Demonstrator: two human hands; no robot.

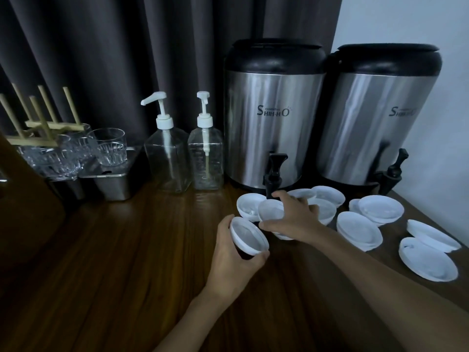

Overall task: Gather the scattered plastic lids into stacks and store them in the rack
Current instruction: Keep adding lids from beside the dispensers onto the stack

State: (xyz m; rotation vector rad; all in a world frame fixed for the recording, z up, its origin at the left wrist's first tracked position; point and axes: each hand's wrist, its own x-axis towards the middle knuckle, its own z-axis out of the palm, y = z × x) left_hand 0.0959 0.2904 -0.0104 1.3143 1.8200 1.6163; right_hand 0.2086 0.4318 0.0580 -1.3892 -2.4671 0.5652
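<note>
At the middle of the frame the left hand [236, 252] curls round a small, tilted white stack [250, 237], held just above the wooden counter [114, 250]. Just right of it the right hand [294, 214] pinches one lid [270, 210] between thumb and fingers, in a cluster below a black tap [272, 171]. More lids [359, 231] lie spread toward the right edge (some overlapping in pairs). The peg rack [38, 125] stands at the far left, well apart from them, with glasses [109, 146] just beside it. Two pump bottles [167, 158] stand between the glasses and two steel dispensers [274, 118].
</note>
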